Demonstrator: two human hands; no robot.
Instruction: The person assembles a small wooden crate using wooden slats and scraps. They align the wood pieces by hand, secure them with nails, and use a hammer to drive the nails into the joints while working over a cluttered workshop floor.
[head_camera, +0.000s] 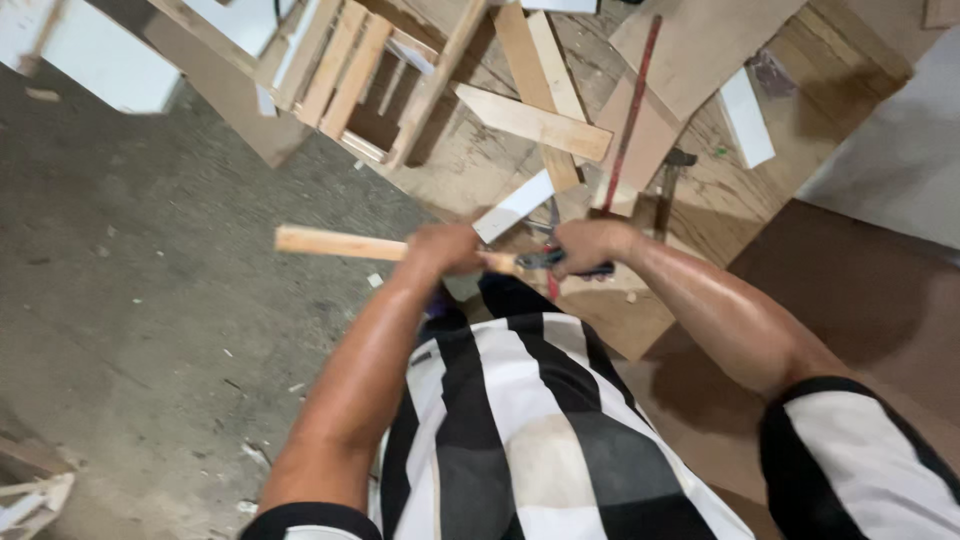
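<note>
Grey concrete floor (130, 280), littered with small chips, fills the left of the frame, while a plywood work surface (720, 200) strewn with offcuts runs across the top and centre. At mid-frame, a person in a black-and-white striped shirt (520, 430) grips a light wooden stick (330, 243) in the left hand (445, 250), fingers wrapped tight around it; the stick lies roughly level and juts toward the left of the frame, out over the floor. Just to the right, the right hand (590, 245) is closed on a dark-handled tool (560, 262) whose blue-grey tip meets the stick's near end between the two hands; what kind of tool it is cannot be told. Directly above the hands lies a white strip (515, 205), and a thin red bar (630, 110) slants up toward the top centre. A hammer (672, 175) rests near the red bar, right of centre. A slatted wooden frame (360, 80) sits at upper left of centre, a pale plank (535, 122) beside it, and a small white block (745, 118) lies at upper right
</note>
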